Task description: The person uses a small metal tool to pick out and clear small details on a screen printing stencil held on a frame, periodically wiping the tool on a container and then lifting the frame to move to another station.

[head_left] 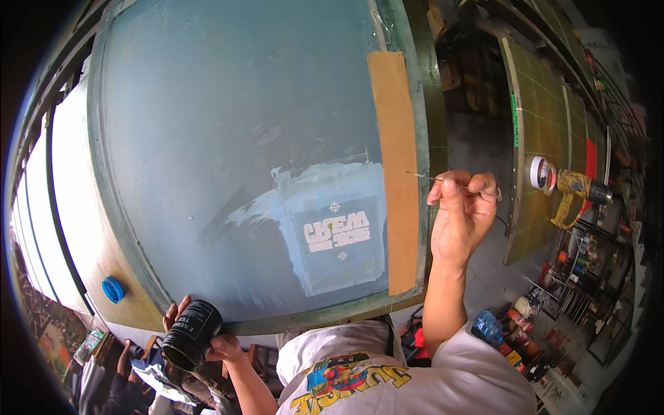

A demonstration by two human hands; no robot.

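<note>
My left hand (226, 348) is wrapped around a black jar (194, 330) with pale lettering, tilted beside the near left corner of a large framed printing screen (242, 111). The jar's contents cannot be made out. My right hand (458, 220) is raised near the screen's right edge, its fingers pinching a thin, wire-like stick (420, 176). The stick's tip points left over a strip of brown tape (398, 166). On the blue-grey mesh, a lighter patch surrounds a stencil (337, 235) with reversed lettering and registration marks.
A blue screw cap (113, 289) rests on the board left of the screen. To the right, a yellow power drill (573, 190) and tape rolls (539, 173) sit on a greenish gridded board (543, 117). Blue plastic bottles (488, 328) and cluttered shelves stand lower right.
</note>
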